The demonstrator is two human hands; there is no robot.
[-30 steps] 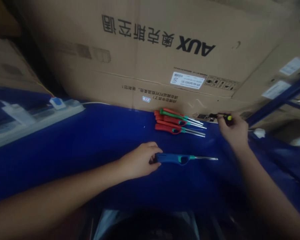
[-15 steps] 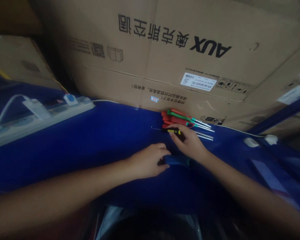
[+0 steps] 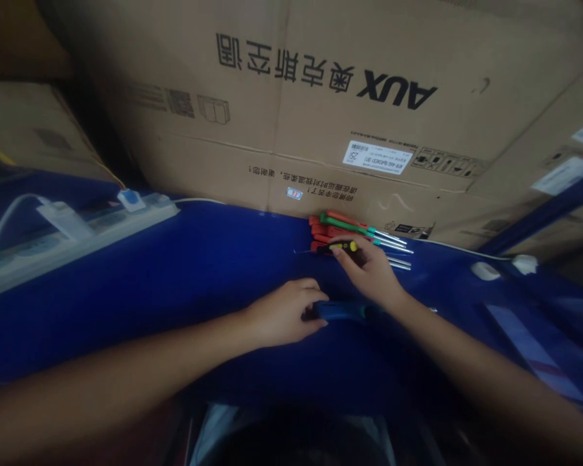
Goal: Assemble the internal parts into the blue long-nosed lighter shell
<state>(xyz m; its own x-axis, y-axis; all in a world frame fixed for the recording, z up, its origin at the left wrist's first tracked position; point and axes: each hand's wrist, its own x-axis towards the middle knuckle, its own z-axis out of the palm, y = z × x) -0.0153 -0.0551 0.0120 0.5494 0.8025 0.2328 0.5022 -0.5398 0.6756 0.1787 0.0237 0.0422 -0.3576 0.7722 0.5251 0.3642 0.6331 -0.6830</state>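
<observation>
My left hand (image 3: 282, 314) grips the handle end of a blue long-nosed lighter (image 3: 342, 311) that lies on the blue table top (image 3: 184, 278). My right hand (image 3: 369, 272) reaches across the lighter and pinches a small black and yellow screwdriver (image 3: 344, 247), its thin tip pointing left. Just behind it, against the carton, lies a pile of red and green long-nosed lighters (image 3: 344, 230) with their metal nozzles to the right.
A big brown AUX carton (image 3: 320, 97) walls off the back of the table. A white power strip (image 3: 78, 223) with plugs lies at the back left. Small white parts (image 3: 486, 270) and a blue rack bar (image 3: 544, 207) are at the right.
My right hand carried the small screwdriver from the far right to the middle, over the blue lighter, then shifted slightly back. My left hand kept hold of the lighter. The camera view shifted a little.
</observation>
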